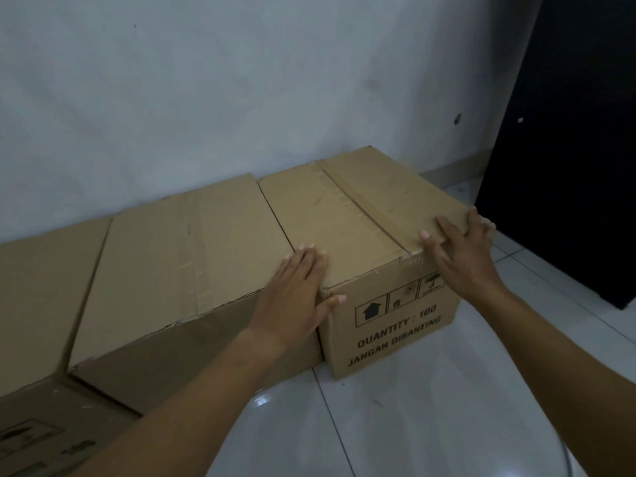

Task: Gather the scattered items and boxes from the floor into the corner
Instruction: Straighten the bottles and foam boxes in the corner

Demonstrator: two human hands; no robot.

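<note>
Pressing both hands on one box, we are facing a row of three along the wall (206, 80).

Printed box (344, 215): it is sitting on the floor (430, 407) at the right end of the row, centre right of the frame, with its back edge lying at the wall and its left side touching the middle box (179, 256). Brown tape is running down its top seam. Its front face is showing an up-arrow mark, two more handling marks, and the words "QUANTITY : 100" and "JANGAN DIBANTING".

Left hand (296, 287): we are laying it flat, fingers straight and together, over the join between the printed box and the middle box at their near top edge. The thumb is reaching across the printed box's front left corner. It is grasping nothing.

Right hand (457, 253): we are resting it on the printed box's top at the near right corner, fingers spread and straight. The outer fingers are reaching the right edge; we cannot tell whether they are hooking over it.

Middle box: it is lying just left of centre, plain-topped and taped, with its near top edge crumpling.

Left box (41, 287): it is touching the middle box and running off the left edge of the frame, with dark marks showing on its near face at lower left.

Floor: white glossy tiles are filling the lower right.

Dark panel (568, 149): it is standing at the right edge, apart from the printed box, with bare tile lying between them.
</note>
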